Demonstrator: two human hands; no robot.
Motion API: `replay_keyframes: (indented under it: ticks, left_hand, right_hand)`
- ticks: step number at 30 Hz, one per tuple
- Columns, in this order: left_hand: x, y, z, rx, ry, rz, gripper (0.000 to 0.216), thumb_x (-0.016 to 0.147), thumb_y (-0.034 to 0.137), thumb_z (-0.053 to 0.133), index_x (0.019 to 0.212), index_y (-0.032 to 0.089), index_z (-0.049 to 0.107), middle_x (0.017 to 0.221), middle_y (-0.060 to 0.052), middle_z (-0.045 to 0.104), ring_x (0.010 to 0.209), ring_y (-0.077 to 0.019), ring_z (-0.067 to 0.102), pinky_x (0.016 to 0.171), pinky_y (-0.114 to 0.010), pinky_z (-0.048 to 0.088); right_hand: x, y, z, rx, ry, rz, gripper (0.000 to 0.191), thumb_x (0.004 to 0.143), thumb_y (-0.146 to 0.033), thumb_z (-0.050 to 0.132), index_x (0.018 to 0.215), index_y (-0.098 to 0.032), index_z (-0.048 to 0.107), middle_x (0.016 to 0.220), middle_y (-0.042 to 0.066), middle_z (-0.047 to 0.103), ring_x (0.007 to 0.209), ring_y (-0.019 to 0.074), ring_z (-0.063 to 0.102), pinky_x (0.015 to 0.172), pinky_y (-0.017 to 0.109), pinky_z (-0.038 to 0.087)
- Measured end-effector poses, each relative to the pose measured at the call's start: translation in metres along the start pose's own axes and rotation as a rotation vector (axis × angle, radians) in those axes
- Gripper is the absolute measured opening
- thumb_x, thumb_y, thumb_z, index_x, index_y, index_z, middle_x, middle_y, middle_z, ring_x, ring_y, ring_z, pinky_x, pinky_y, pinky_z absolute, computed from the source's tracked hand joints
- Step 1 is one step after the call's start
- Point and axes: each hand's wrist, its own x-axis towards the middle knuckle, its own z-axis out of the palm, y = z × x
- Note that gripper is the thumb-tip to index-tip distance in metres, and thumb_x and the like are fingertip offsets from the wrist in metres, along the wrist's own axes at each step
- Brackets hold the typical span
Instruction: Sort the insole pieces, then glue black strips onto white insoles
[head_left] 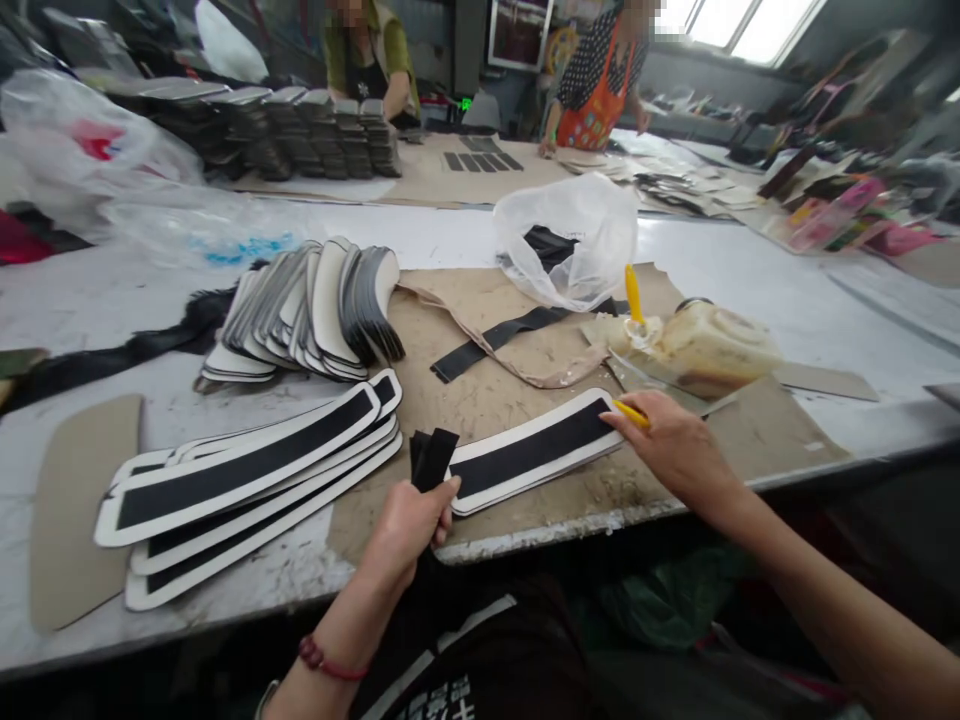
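My left hand is closed around several black strips. Its thumb presses on the left end of a curved white panel that has a black strip along its middle. At the panel's right end, my right hand is closed on a small yellow-handled tool, whose working end I cannot make out. Left of my hands lies a loose pile of similar white panels with black strips. Behind that pile, bare curved panels stand on edge in a dense row.
A clear plastic bag holds black material. To its right are a stained plastic container and an upright yellow handle. Brown sheeting covers part of the white table. Two people work beyond, near grey stacks.
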Motion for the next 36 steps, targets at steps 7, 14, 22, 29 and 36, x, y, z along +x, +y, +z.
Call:
replay_keyframes:
  ticks: [7, 14, 22, 29, 36]
  left_hand:
    - [-0.001, -0.005, -0.008, -0.149, -0.042, 0.032, 0.047, 0.065, 0.049, 0.066, 0.038, 0.015, 0.049, 0.032, 0.002, 0.04, 0.031, -0.0055, 0.035, 0.038, -0.019, 0.025]
    - [-0.007, -0.005, -0.023, -0.352, -0.02, 0.081, 0.048, 0.063, 0.061, 0.068, 0.058, 0.016, 0.054, 0.042, 0.007, 0.041, 0.035, -0.0042, 0.031, 0.037, -0.018, 0.023]
    - [-0.015, 0.004, -0.033, -0.4, 0.023, 0.138, 0.049, 0.057, 0.048, 0.079, 0.048, 0.018, 0.041, 0.036, 0.008, 0.035, 0.034, -0.0038, 0.028, 0.036, -0.019, 0.019]
    - [-0.025, 0.002, -0.046, -0.442, 0.181, 0.087, 0.052, 0.046, 0.042, 0.085, 0.051, 0.02, 0.038, 0.042, 0.01, 0.033, 0.039, -0.0036, 0.029, 0.038, -0.018, 0.025]
    - [-0.029, -0.005, -0.048, -0.404, 0.251, 0.115, 0.051, 0.047, 0.04, 0.085, 0.053, 0.02, 0.039, 0.043, 0.011, 0.034, 0.041, -0.005, 0.031, 0.039, -0.019, 0.03]
  right_hand:
    - [0.008, 0.006, -0.013, 0.693, -0.247, 0.377, 0.043, 0.075, -0.06, 0.062, 0.066, -0.02, 0.048, 0.046, -0.006, 0.041, 0.041, 0.0083, 0.036, 0.039, 0.022, 0.027]
    - [0.0, -0.009, -0.021, 0.92, -0.109, 0.531, 0.046, 0.064, -0.057, 0.074, 0.072, -0.019, 0.048, 0.05, -0.009, 0.037, 0.039, 0.0047, 0.032, 0.034, 0.017, 0.023]
    - [-0.012, -0.031, -0.022, 1.025, -0.085, 0.491, 0.044, 0.067, -0.055, 0.074, 0.073, -0.019, 0.049, 0.052, -0.009, 0.036, 0.039, 0.004, 0.032, 0.034, 0.016, 0.024]
    - [-0.024, -0.033, -0.008, 1.096, -0.224, 0.413, 0.047, 0.08, -0.064, 0.055, 0.069, -0.019, 0.046, 0.049, -0.007, 0.04, 0.041, 0.005, 0.034, 0.038, 0.017, 0.024]
    - [-0.025, -0.035, -0.013, 0.85, -0.238, 0.339, 0.044, 0.078, -0.061, 0.059, 0.066, -0.02, 0.046, 0.049, -0.007, 0.04, 0.042, 0.0073, 0.037, 0.04, 0.021, 0.027]
